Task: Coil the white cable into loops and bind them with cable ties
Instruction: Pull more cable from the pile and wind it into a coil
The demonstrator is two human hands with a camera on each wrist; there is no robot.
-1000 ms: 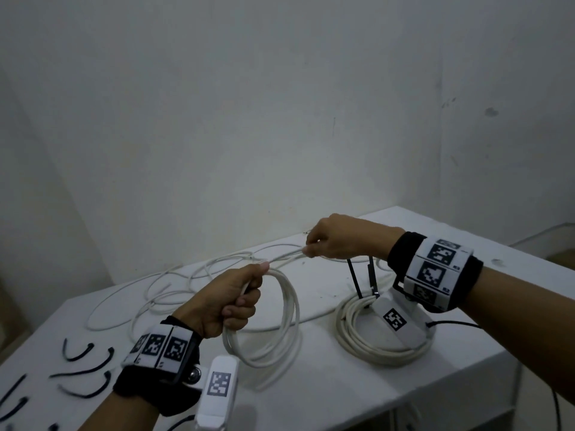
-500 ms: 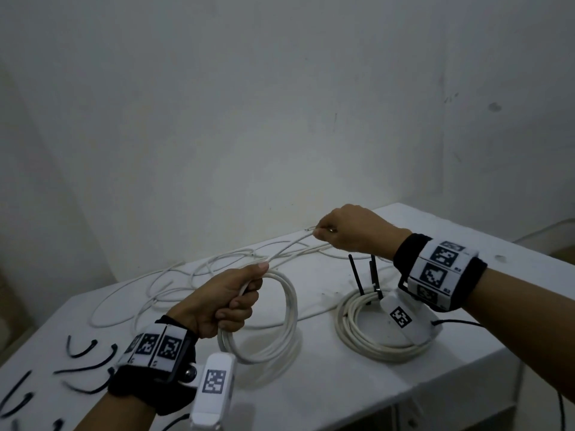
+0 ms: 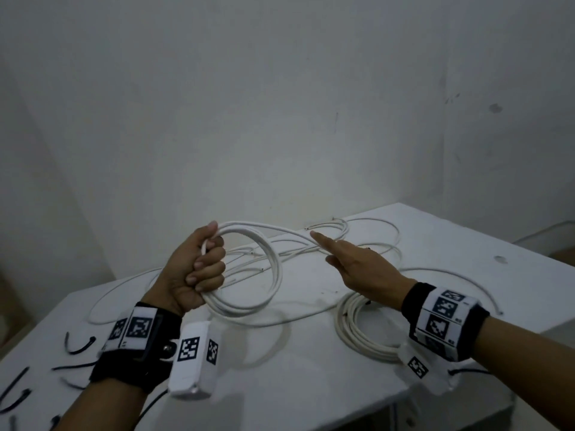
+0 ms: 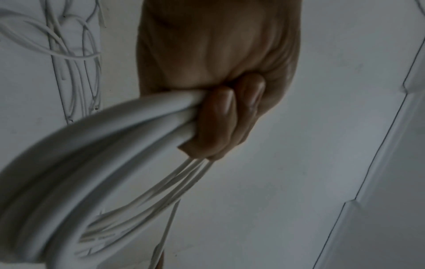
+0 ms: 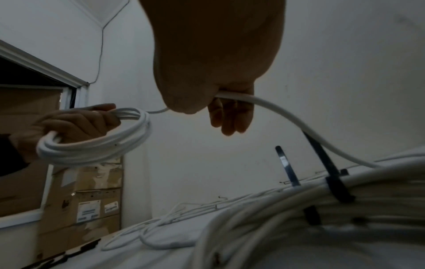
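Both hands hold the white cable [image 3: 267, 259] above the table [image 3: 311, 368].

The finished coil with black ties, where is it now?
In the head view, the tied coil lies on the table, right side, under the right hand.

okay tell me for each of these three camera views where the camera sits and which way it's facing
Head: worn on the head, facing forward and down at the white table; both hands and banded wrists show.
Left wrist: looks along the left hand, whose fingers grip the cable coil.
Right wrist: looks from under the right hand, which holds a cable strand, across a bound coil towards the left hand.
Shared: all three show the held coil.
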